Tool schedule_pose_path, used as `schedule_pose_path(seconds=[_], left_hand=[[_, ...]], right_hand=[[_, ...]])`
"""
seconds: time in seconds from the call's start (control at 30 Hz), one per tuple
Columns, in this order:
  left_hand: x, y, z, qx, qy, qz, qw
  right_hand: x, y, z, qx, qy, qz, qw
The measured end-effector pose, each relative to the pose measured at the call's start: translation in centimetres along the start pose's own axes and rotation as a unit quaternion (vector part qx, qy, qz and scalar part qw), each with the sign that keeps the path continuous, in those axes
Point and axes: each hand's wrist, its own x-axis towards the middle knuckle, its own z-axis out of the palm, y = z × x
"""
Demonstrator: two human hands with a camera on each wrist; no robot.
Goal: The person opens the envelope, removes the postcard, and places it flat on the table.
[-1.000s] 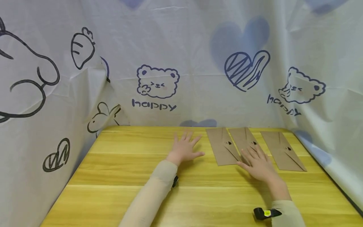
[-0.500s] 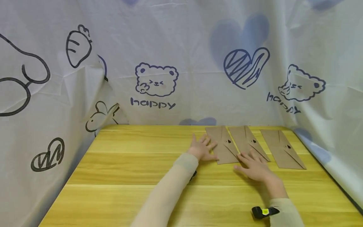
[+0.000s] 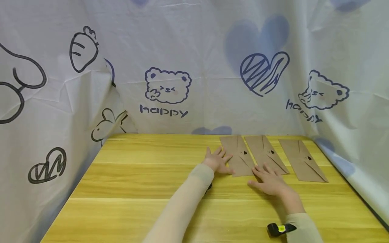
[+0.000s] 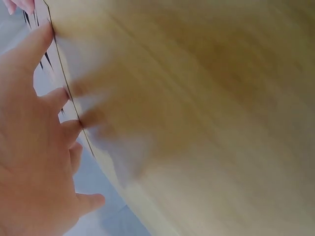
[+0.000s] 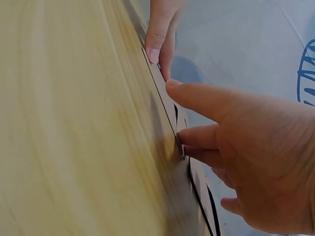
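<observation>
Three brown paper envelopes with dark heart marks lie in a row on the wooden table. My left hand (image 3: pixel 217 161), fingers spread, rests at the left edge of the left envelope (image 3: pixel 239 156). In the left wrist view, the fingertips of that hand (image 4: pixel 34 142) touch the envelope's edge. My right hand (image 3: pixel 270 181) has its fingers extended at the near end between the left envelope and the middle envelope (image 3: pixel 262 148). The right wrist view has its fingertips (image 5: pixel 183 136) at the left envelope's corner. Apart from both hands lies the right envelope (image 3: pixel 299 160).
The yellow wooden table (image 3: pixel 136 182) extends to the left and front. White cloth (image 3: pixel 206 50) with printed drawings hangs behind and along both sides. A black wrist device (image 3: pixel 279 229) sits at the right sleeve.
My left hand has moved right, from bare table to the left envelope's edge. My right hand has drawn back slightly toward me and left, off the middle envelope's face.
</observation>
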Motion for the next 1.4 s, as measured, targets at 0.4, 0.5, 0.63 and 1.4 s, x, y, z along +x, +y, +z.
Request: schedule_pose_path(seconds=[0.4, 0.5, 0.63, 1.4], left_hand=[[-0.9, -0.3, 0.2, -0.024, -0.016, 0.005, 0.9996], [-1.3, -0.6, 0.3, -0.028, -0.015, 0.008, 0.9995], [-1.9, -1.1, 0.6, -0.029, -0.011, 0.01, 0.9995], [-6.7, -4.6, 1.7, -0.02, -0.001, 0.008, 0.9998]], right_hand=[[-0.2, -1.3, 0.0, -0.012, -0.004, -0.022, 0.9997], [-0.1, -1.7, 0.0, -0.021, -0.01, -0.027, 0.9994], [0.0, -2.4, 0.1, -0.032, -0.017, -0.028, 0.999], [-0.1, -7.7, 1.3, -0.049, -0.034, -0.06, 0.9964]])
